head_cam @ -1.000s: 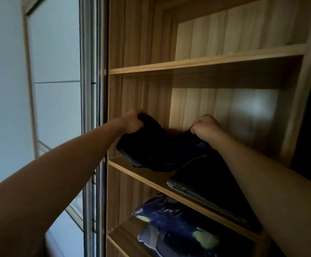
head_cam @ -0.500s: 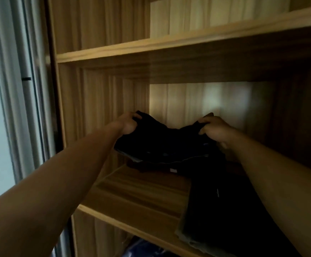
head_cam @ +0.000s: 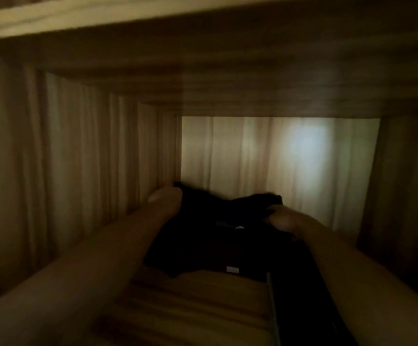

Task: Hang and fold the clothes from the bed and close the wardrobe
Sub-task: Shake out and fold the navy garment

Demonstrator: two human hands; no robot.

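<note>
**Folded garment being seated at the back of a wardrobe shelf**

Nearest, both forearms reach in over the bare front of the shelf (head_cam: 190, 303); a dark stack (head_cam: 307, 300) lies along its right side, its near end cut off by the frame edge. Beyond, the folded dark garment (head_cam: 215, 243) rests on the board just beside that stack, probably so the two piles sit side by side. The left hand (head_cam: 165, 203) closes on the garment's far left corner, against the side wall (head_cam: 65, 171); the right hand (head_cam: 281, 219) curls around the far right corner. Holding both corners likely keeps the fold flat as it is set down. Both sets of fingertips are buried in cloth; the dim, blurred fabric hides its folds and type. Farthest, a pale glow falls on the back panel (head_cam: 265, 158); the upper shelf (head_cam: 153, 18) roofs the bay.
</note>
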